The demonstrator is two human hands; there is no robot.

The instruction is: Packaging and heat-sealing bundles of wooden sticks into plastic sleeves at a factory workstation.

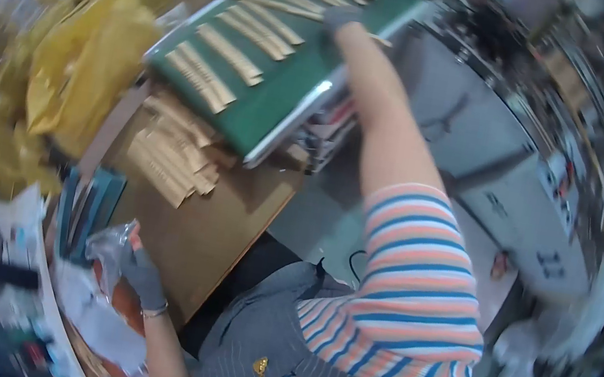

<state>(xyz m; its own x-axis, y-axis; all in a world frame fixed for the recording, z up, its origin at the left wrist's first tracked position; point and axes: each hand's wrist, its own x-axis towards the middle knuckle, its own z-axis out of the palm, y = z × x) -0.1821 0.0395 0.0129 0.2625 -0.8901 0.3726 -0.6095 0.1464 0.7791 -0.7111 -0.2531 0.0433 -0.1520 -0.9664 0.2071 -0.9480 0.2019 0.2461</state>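
My right hand (342,17), in a grey glove, reaches far over a green conveyor belt (286,90). Its fingers close on a long, narrow tan packet (273,4), which lies crosswise to the others and sticks out on both sides of the hand. Rows of similar slim tan packets (230,55) rest on the belt. Near the lower left, my left hand (143,278), gloved in grey with bare fingertips, grips a crumpled clear plastic bag (109,246). Something orange-brown shows beneath that bag.
A loose pile of tan packets (166,162) lies on the brown table (219,230) at the belt's near end. Yellow plastic sacks (87,65) crowd the left. A blue-green holder (101,207) stands by the table's left side. Grey machine cabinets (523,202) fill the right.
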